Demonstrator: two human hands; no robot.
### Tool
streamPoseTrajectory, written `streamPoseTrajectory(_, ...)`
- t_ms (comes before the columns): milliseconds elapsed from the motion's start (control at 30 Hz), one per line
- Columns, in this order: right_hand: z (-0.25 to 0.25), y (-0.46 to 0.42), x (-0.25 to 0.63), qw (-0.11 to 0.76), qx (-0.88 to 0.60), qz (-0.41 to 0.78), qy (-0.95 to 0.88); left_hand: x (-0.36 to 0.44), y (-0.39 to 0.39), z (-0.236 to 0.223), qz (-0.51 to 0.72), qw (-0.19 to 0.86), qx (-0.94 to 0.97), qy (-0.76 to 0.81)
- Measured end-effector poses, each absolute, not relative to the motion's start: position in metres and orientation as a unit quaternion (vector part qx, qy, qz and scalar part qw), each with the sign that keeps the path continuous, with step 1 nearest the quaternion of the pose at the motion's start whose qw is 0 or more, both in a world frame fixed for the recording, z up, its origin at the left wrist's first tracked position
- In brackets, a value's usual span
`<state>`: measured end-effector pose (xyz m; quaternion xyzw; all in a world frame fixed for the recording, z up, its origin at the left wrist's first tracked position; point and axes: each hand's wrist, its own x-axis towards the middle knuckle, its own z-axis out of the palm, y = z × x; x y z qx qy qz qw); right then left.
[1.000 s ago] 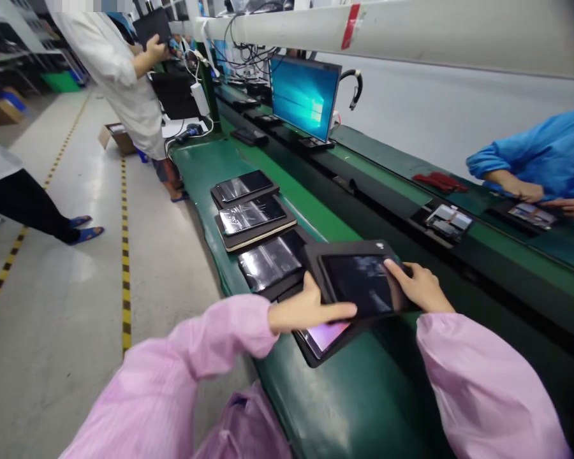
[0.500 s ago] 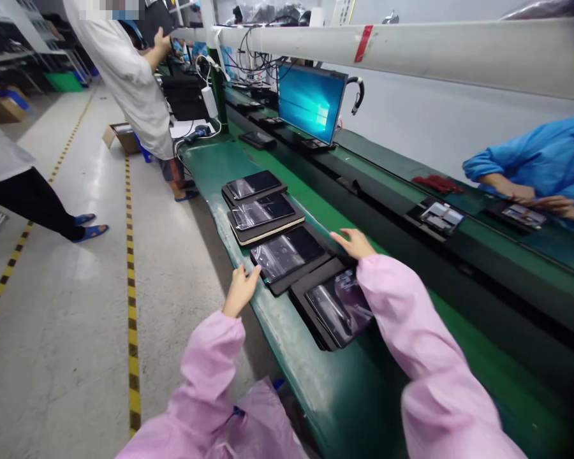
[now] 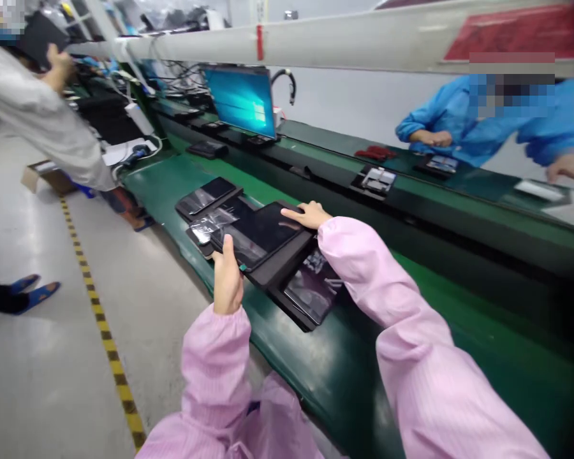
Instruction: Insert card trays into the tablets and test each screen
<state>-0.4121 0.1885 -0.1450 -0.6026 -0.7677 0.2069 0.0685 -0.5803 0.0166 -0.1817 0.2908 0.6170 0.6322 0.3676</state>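
Observation:
My left hand [image 3: 228, 280] grips the near edge of a black foam tray [image 3: 280, 261] bearing a dark, tablet-like screen [image 3: 268, 233] partly covered by clear film. Its thumb lies on top and the other fingers are underneath. At the far edge of the same tray is my right hand [image 3: 309, 215], with fingers reaching over the screen; its thumb is hidden. The tray overlaps a film-covered dark device [image 3: 215, 220] behind it. Farther back lies another such device [image 3: 205, 194]. Nearer me, a film-covered device [image 3: 313, 287] rests on a black tray, partly behind my right sleeve.
The green bench [image 3: 263, 325] runs beside a dark conveyor rail. A lit monitor [image 3: 242, 102] stands beyond it, with an opened device [image 3: 375, 180] to the right. A person in blue works across the line. Another in white stands at far left, holding a dark panel.
My hands have closed in on the third tray and raised it, so it covers part of the device behind. The view has swung to the right.

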Motion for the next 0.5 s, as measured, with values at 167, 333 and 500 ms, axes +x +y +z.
streamPoseTrajectory(167,-0.128,0.121,-0.261,0.139,-0.640,0.125,-0.745,-0.487,-0.053,-0.183,0.533,0.538,0.330,0.564)
streamPoseTrajectory(333,-0.190,0.003,-0.122,0.129,-0.724,0.139,-0.663,-0.405,-0.131,-0.233,0.247,0.807,0.346,0.410)
streamPoseTrajectory(500,-0.247,-0.084,-0.096,0.182,-0.756,0.190,-0.599,-0.398,-0.153,-0.260,-0.128,0.854,0.428,0.267)
